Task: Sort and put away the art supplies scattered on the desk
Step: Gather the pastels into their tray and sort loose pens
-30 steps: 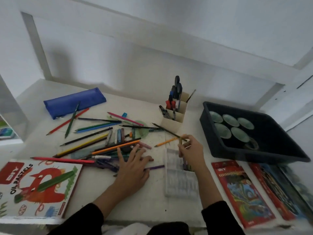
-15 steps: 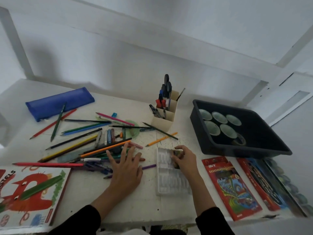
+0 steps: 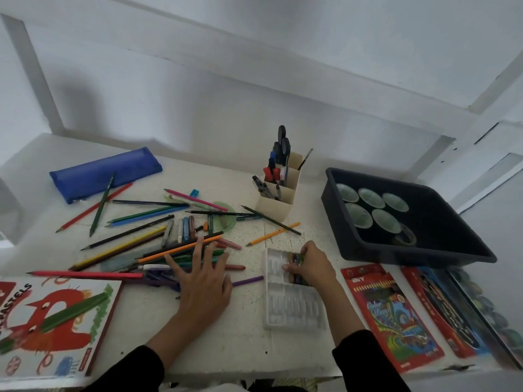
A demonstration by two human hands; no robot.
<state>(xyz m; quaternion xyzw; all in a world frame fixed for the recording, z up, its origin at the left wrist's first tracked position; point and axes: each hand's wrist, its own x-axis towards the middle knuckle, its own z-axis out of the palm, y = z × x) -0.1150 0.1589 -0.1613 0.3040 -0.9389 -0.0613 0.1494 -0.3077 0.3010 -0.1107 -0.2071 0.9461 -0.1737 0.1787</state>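
Head view, right hand (image 3: 311, 269) half-hiding crayons (image 3: 295, 258), pastels box (image 3: 56, 321) cut off.

I can see a black long-sleeved top on the person, though only its 2 sleeves are in view. The left sleeve (image 3: 133, 369) and the right sleeve (image 3: 368, 360) are both plain, dark and matte. Each ends partway along the forearm in a soft, slightly bunched edge, and the forearm past it is uncovered to the wrist. The left hand (image 3: 202, 281) and the right hand (image 3: 311, 267) are bare. The fabric looks thick and soft, but its weave is too blurred to tell. Between the 2 sleeves, at the very bottom, a sliver of pale cloth (image 3: 285, 384) with yellowish stripes shows; I cannot tell whether it is clothing.
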